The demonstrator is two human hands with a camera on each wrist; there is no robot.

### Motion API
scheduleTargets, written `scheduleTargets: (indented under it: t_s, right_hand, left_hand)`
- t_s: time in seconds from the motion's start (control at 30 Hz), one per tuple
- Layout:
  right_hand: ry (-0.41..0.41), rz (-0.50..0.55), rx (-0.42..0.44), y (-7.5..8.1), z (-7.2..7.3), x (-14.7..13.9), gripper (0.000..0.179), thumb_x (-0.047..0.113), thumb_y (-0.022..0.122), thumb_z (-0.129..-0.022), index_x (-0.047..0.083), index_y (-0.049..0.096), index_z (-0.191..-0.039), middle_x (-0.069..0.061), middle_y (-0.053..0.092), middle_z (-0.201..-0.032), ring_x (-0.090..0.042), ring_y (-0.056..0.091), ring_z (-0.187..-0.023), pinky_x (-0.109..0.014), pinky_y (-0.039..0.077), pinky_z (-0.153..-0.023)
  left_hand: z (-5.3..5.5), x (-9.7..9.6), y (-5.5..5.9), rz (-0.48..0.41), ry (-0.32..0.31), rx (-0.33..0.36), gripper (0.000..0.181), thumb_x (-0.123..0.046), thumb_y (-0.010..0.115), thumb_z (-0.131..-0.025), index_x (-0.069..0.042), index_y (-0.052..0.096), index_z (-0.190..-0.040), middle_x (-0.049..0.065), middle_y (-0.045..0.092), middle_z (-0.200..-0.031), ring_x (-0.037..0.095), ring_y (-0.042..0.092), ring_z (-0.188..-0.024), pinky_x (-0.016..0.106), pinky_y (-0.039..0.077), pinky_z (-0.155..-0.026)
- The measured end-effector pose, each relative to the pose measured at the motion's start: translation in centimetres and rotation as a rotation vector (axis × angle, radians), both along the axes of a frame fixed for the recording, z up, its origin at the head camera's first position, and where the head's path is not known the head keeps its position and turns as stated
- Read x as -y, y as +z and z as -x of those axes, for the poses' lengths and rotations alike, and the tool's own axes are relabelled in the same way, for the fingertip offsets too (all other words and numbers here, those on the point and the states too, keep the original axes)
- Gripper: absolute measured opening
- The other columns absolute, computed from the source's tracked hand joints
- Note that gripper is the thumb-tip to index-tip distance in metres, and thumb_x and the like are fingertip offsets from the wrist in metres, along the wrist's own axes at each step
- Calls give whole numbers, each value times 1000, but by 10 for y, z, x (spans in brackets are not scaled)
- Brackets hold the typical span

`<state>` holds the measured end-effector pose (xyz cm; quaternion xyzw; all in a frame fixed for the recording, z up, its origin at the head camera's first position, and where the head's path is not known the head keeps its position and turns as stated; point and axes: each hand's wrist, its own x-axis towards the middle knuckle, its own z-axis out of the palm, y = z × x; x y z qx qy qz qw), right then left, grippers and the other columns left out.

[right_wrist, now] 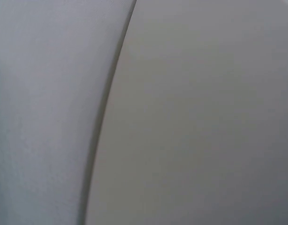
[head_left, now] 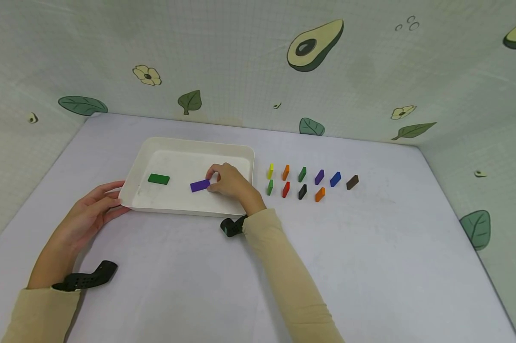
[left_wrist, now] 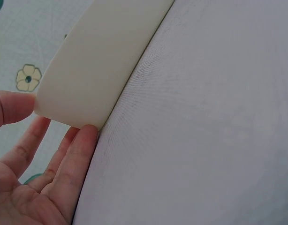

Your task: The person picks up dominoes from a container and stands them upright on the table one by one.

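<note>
My right hand (head_left: 231, 182) reaches over the near wall of a shallow white tray (head_left: 187, 207). Its thumb and forefinger pinch the right end of a purple domino block (head_left: 199, 186) inside the tray. Whether that block touches the tray floor, I cannot tell. To its left, a green domino block (head_left: 158, 179) lies flat in the tray. At the tray's near left corner is my left hand (head_left: 91, 212), its thumb and fairly straight fingers touching the corner, as the left wrist view (left_wrist: 45, 183) also shows. The right wrist view has only the tray's outer wall (right_wrist: 181, 117) and tabletop.
Right of the tray, several coloured domino blocks stand on edge in two rows, from yellow (head_left: 270, 171) to brown (head_left: 352, 182) behind and from green (head_left: 270, 187) to orange (head_left: 320, 194) in front. A patterned cloth (head_left: 241, 57) hangs behind the white table (head_left: 391, 267).
</note>
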<state>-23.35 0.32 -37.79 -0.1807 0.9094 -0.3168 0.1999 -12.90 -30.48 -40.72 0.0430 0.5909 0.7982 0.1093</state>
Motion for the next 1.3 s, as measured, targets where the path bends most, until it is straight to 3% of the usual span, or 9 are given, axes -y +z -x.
scheduleTargets:
  t_s: [1.0, 1.3]
  right_hand:
    - [12, -2, -7, 1, -1, -4, 23, 26, 67, -86, 15, 60, -105, -2, 53, -89, -13, 47, -84, -21, 40, -69]
    - [-19, 30, 3, 8, -9, -7, 25, 24, 65, -87, 11, 58, -107, -2, 57, -93, -13, 50, -84, -20, 43, -69]
  left_hand:
    - [2, 0, -1, -26, -8, -3, 36, 4, 43, -95, -12, 49, -127, 0, 64, -110, 11, 67, -96, 23, 55, -81]
    - [2, 1, -2, -28, -9, -1, 36, 4, 43, -95, -12, 50, -127, 0, 64, -110, 11, 67, -96, 24, 55, -81]
